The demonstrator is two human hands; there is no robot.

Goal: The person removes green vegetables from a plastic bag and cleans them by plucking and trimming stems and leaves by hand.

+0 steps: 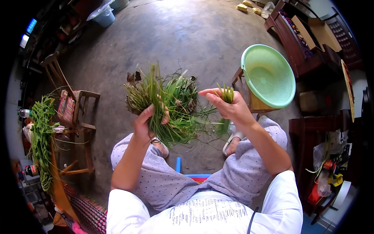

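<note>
My left hand (pixel 144 124) is closed around a thick bunch of long, thin green stems (pixel 151 91), held upright in front of my left knee. To its right, my right hand (pixel 237 111) grips a smaller bundle of green stems (pixel 227 93). Their cut-looking ends poke out above the thumb, while the lower part hangs below and is blurred. The index finger points left. Behind and between my hands, a loose heap of similar greens (pixel 181 91) lies on the floor, with some brownish, withered bits in it.
A green mesh basin (pixel 269 74) rests tilted on a wooden stool (pixel 260 104) at the right. On the left, more greens (pixel 42 136) lie along a wooden surface near a small chair (pixel 83 101). A blue bucket (pixel 103 17) stands far back; dark furniture (pixel 302 140) lines the right.
</note>
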